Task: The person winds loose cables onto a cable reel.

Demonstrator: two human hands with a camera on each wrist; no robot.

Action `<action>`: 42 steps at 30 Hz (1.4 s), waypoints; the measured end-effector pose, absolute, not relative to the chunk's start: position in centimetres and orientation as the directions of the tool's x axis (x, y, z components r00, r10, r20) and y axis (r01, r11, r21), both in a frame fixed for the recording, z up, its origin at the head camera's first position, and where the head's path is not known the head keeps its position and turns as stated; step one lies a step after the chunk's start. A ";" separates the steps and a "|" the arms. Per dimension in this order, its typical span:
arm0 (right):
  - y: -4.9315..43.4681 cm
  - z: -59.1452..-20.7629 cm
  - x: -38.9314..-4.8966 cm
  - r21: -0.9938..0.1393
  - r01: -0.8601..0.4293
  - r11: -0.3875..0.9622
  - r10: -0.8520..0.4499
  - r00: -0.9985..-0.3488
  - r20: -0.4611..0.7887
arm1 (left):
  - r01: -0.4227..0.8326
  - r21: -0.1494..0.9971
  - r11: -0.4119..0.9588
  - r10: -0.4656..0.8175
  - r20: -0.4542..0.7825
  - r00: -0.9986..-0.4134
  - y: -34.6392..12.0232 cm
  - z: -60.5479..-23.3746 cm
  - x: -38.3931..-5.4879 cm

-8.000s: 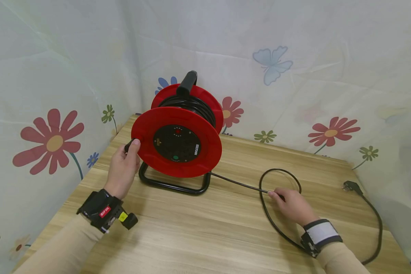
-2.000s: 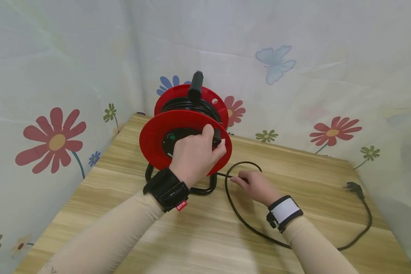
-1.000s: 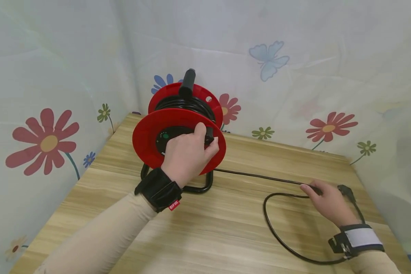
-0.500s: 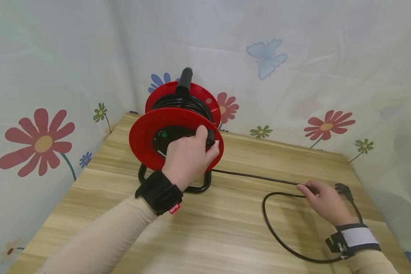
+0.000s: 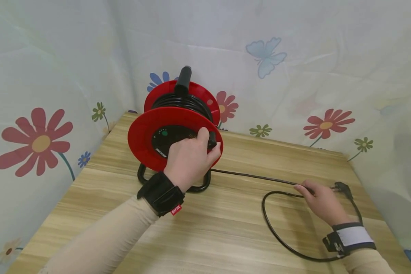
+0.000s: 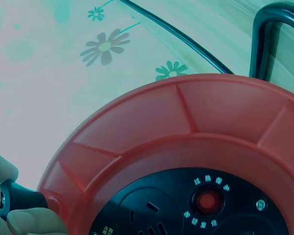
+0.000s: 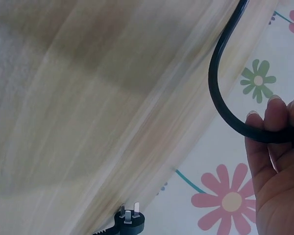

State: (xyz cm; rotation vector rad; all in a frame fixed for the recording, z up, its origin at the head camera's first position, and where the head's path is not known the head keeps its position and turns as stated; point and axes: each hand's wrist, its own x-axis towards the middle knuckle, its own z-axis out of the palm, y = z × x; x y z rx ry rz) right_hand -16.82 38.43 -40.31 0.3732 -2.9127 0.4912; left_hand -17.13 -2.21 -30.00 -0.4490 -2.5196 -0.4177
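Observation:
A cable reel (image 5: 140,135) with two red discs stands on its black tube frame, and black cable is wound between the discs. My left hand (image 5: 188,156) grips the black crank knob (image 5: 212,140) at the right side of the front disc. In the left wrist view, thumb and fingers sit around that knob (image 6: 24,199), beside the black socket panel (image 6: 152,205). My right hand (image 5: 323,201) holds the black cable (image 5: 253,176), which runs nearly straight from the reel's underside. Beyond this hand the cable loops back over the table. The right wrist view shows the cable (image 7: 215,83) lying across curled fingers.
The cable's plug (image 5: 343,187) lies near the table's right edge, just past my right hand. A thick black carry handle (image 5: 183,80) tops the reel. Behind the wooden table (image 5: 226,224) hangs a flower-printed curtain (image 5: 328,68).
The crank knob went from the disc's left side to its right since the oldest frame. My right hand moved right along the cable, then slightly back left, while the knob dropped a little.

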 end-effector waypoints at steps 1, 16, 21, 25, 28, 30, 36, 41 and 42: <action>38.3 -40.3 -16.8 -0.303 -0.270 0.914 -0.215 -0.955 0.202 | 0.396 0.195 0.897 0.230 0.559 -0.797 -2.2 -30.1 -17.1; 35.9 -40.8 -17.6 -0.304 -0.305 0.902 -0.264 -0.950 0.168 | 0.401 0.123 0.908 0.274 0.550 -0.789 -1.4 -31.8 -16.9; 35.6 -41.1 -17.9 -0.308 -0.307 0.900 -0.269 -0.950 0.161 | 0.403 0.130 0.906 0.276 0.539 -0.796 -1.2 -32.2 -16.9; 35.7 -41.3 -17.9 -0.300 -0.326 0.897 -0.280 -0.942 0.185 | 0.408 0.124 0.905 0.280 0.548 -0.788 -1.1 -32.4 -16.9; 35.7 -41.5 -17.9 -0.293 -0.339 0.894 -0.289 -0.936 0.202 | 0.411 0.121 0.904 0.282 0.552 -0.785 -1.1 -32.5 -16.9; 35.7 -41.6 -17.9 -0.292 -0.344 0.893 -0.292 -0.934 0.209 | 0.411 0.120 0.904 0.282 0.555 -0.783 -1.0 -32.6 -16.9; 35.3 -41.7 -17.9 -0.292 -0.331 0.897 -0.283 -0.939 0.194 | 0.405 0.092 0.910 0.284 0.574 -0.768 -0.8 -33.1 -16.9; 34.8 -41.7 -18.0 -0.293 -0.328 0.898 -0.286 -0.941 0.179 | 0.408 0.073 0.910 0.294 0.580 -0.759 -0.6 -33.8 -16.9; 34.7 -41.6 -18.0 -0.295 -0.328 0.897 -0.286 -0.942 0.178 | 0.411 0.074 0.909 0.297 0.576 -0.761 -0.6 -33.9 -16.9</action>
